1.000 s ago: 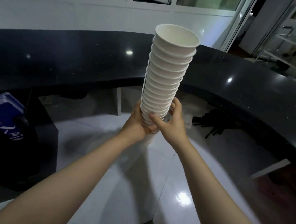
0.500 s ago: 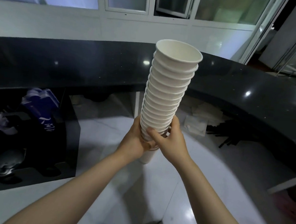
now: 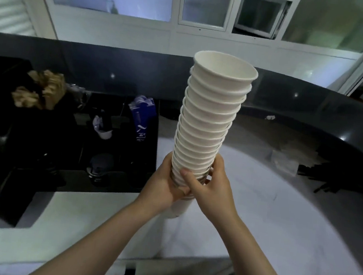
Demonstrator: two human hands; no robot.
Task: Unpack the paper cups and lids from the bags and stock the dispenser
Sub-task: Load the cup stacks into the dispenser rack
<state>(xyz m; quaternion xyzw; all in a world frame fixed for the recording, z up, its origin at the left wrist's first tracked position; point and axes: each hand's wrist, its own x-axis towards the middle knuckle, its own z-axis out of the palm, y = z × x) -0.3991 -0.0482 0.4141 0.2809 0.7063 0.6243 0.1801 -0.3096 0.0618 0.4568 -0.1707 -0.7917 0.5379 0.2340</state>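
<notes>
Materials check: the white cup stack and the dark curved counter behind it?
Cup stack: likely paper, matte white, thin rolled rims, no gloss. Curved counter: looks like polished dark stone or a lookalike, mirror-like with sharp light reflections and faint speckle; cannot tell which.

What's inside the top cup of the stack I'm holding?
The top cup of the stack of white paper cups shows only bare white inner wall; its bottom is out of view. Both hands, left hand and right hand, cover the lowest cups.
</notes>
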